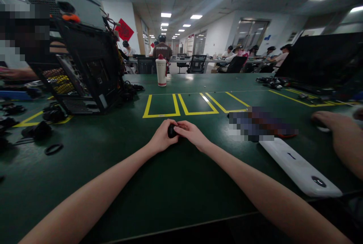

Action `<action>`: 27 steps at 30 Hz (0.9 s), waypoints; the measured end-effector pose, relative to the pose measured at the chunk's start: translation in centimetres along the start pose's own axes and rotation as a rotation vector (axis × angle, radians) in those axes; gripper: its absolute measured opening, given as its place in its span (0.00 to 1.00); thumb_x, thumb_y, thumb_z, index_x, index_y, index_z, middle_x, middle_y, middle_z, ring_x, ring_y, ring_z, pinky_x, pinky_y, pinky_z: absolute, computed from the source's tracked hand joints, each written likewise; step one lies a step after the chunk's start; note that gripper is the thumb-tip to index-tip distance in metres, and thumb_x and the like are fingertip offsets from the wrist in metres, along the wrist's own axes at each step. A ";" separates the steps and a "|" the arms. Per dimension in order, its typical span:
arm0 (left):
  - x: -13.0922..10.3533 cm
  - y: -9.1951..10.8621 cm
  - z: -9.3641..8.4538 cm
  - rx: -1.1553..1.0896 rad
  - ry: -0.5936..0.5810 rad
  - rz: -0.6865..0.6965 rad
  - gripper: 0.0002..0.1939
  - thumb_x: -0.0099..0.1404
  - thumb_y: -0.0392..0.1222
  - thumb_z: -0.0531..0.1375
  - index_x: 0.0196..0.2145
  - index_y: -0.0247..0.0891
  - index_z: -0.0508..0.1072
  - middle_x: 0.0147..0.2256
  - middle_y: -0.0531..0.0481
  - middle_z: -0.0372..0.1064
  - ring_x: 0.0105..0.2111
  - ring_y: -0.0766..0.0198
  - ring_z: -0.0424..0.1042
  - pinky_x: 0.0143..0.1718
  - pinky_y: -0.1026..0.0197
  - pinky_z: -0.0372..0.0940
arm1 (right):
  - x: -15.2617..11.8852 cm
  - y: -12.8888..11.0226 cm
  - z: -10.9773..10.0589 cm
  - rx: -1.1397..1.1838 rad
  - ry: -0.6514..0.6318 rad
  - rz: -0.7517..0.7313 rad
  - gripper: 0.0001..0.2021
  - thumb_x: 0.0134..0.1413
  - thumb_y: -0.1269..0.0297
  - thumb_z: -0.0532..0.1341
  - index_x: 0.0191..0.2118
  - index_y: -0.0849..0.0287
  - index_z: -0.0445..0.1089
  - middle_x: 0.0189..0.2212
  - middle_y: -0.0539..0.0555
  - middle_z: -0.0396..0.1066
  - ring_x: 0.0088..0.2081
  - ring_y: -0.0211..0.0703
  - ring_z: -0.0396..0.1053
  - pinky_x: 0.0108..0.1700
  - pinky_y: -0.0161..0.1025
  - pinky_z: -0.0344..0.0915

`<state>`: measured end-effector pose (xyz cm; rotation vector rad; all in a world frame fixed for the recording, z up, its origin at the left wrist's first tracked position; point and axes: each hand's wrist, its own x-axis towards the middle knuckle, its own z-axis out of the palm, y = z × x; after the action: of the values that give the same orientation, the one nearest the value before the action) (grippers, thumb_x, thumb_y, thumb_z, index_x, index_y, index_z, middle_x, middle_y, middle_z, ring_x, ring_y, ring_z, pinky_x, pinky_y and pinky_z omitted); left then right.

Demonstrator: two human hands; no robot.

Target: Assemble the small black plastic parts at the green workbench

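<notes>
Over the green tabletop [181,176], my two hands meet around a small black rounded object [171,131]. Its kind cannot be made out, as fingers cover much of it. My left hand [162,138] is closed around it from the left side. From the right, my right hand [194,135] is closed too, with thumb and fingertips pressed against the object. Just beyond the hands, yellow tape outlines [161,116] mark the table.
At left stands an open black computer case [82,66] with cables and black parts nearby. A cream tumbler [161,72] stands farther back. To the right lie a long white device [300,166], blurred phone-like items and a monitor [323,62]. Another person's hand [340,134] reaches in at right.
</notes>
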<state>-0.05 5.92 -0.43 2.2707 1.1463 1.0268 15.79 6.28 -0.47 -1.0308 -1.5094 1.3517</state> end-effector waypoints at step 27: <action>-0.5 0.3 0.6 -0.199 -0.026 -0.020 0.33 0.51 0.40 0.63 0.51 0.40 0.52 0.47 0.43 0.58 0.48 0.54 0.61 0.50 0.49 0.58 | -2.2 -0.8 0.8 -0.090 0.061 -0.131 0.16 0.45 0.68 0.61 0.43 0.54 0.65 0.42 0.52 0.66 0.46 0.42 0.64 0.47 0.44 0.62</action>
<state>0.31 5.34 -0.85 2.1075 1.0061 1.0504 15.66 3.93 0.09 -1.0016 -1.5757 1.1604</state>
